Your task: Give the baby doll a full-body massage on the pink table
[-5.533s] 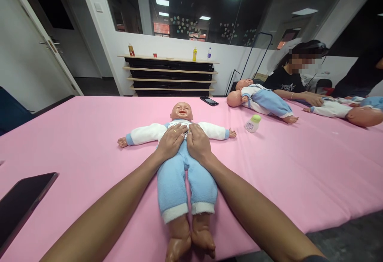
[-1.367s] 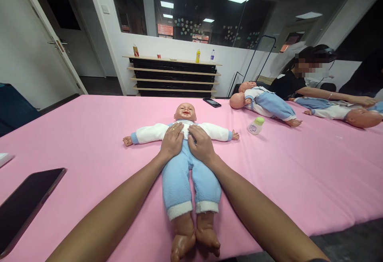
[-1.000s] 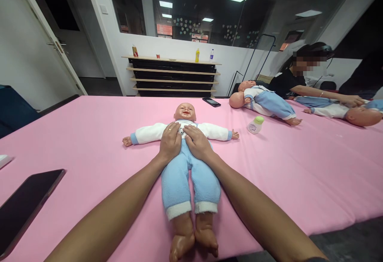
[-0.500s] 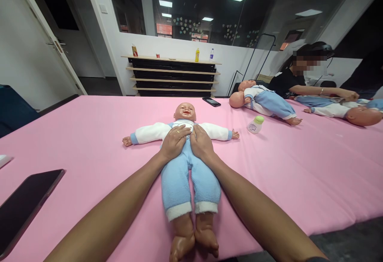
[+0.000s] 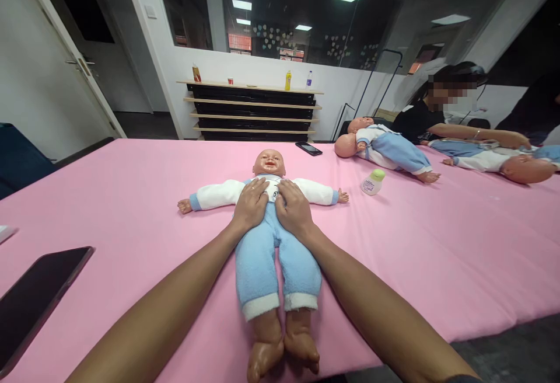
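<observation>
A baby doll [image 5: 277,266] in a white top and light-blue trousers lies on its back on the pink table cover [image 5: 166,178], head away from me, arms stretched out sideways. On the left side of its chest my left hand [image 5: 251,203] rests flat, fingers extended, a ring on one finger. Opposite it, my right hand [image 5: 292,205] lies flat on the other side of the chest. Between the hands a strip of the white top with a small printed face shows. Both palms are hidden against the clothing.
A lotion bottle [image 5: 373,182] with a green cap stands right of the doll. One phone [image 5: 308,148] lies at the far edge, a larger phone [image 5: 41,301] at left. More dolls [image 5: 389,149] lie at right, where a co-worker's arm [image 5: 485,133] reaches over one. Behind is a shelf [image 5: 254,103].
My hands have moved apart on the doll's chest, from fingertips meeting in the middle to either side, uncovering the printed face. The co-worker's hand has shifted slightly right.
</observation>
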`<state>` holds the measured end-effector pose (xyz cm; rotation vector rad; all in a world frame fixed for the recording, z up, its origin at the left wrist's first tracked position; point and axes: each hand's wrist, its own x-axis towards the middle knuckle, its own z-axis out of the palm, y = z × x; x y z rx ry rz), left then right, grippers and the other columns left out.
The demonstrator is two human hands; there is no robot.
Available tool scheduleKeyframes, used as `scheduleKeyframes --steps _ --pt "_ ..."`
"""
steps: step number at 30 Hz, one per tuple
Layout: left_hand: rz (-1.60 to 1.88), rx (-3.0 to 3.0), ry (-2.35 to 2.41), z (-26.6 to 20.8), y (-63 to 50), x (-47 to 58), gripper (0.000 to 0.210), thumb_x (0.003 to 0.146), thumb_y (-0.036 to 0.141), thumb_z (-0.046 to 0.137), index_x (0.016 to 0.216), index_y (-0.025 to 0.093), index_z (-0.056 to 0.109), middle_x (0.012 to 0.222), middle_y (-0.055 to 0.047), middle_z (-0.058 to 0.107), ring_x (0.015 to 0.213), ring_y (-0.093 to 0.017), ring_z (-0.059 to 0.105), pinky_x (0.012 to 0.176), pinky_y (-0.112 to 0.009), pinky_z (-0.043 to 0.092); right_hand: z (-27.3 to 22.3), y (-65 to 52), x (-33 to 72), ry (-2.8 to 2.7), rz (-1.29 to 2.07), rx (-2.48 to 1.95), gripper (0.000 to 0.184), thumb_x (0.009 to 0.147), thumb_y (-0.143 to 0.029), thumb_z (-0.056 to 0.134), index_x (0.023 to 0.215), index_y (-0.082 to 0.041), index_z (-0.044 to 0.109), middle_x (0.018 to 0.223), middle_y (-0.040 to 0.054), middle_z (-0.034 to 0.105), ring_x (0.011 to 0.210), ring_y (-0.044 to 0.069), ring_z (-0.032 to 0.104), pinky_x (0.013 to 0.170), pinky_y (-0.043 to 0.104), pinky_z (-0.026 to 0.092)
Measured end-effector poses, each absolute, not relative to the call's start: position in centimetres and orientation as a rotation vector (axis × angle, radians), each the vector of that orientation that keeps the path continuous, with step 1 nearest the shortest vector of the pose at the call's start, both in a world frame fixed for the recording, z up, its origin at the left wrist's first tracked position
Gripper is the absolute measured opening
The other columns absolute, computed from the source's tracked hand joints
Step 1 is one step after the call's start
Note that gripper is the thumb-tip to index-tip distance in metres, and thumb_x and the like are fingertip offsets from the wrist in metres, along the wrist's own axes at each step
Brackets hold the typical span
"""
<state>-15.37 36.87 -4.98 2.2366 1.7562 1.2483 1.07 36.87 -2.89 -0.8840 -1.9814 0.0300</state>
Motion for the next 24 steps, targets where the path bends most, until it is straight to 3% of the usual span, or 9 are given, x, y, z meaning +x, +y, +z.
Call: scheduleKeyframes --steps 8,14,24 --pt "1.454 2.131 1.835 -5.2 36.5 -15.4 0.039 0.090 0.019 0.043 0.124 0.015 0.061 0.136 -0.009 0.057 0.132 -0.023 0.046 0.117 -0.044 0.032 -2.8 36.9 1.1 -2.193 0.107 -0.677 0.033 0.091 -0.018 0.046 0.117 -0.019 0.066 0.126 0.0061 0.065 0.125 0.019 0.054 0.115 0.040 0.037" --pt "1.616 2.172 1.717 -4.4 35.5 -15.1 0.036 0.087 0.017 0.046 0.119 0.015 0.062 0.126 -0.009 0.063 0.124 -0.022 0.053 0.113 -0.044 0.039 -2.5 37.2 0.9 -2.227 0.140 -0.859 0.041 0.093 -0.023 0.042 0.130 -0.017 0.059 0.139 0.0080 0.055 0.135 0.021 0.044 0.119 0.043 0.029" --pt "1.479 2.443 1.434 -3.8 34.8 -15.0 0.035 0.091 0.019 0.044 0.118 0.020 0.065 0.124 -0.005 0.065 0.127 -0.021 0.052 0.112 -0.045 0.039 -2.9 37.4 0.8 -2.111 0.204 -1.138 0.048 0.096 -0.031 0.036 0.136 -0.009 0.051 0.144 0.0146 0.048 0.137 0.024 0.041 0.118 0.044 0.028"
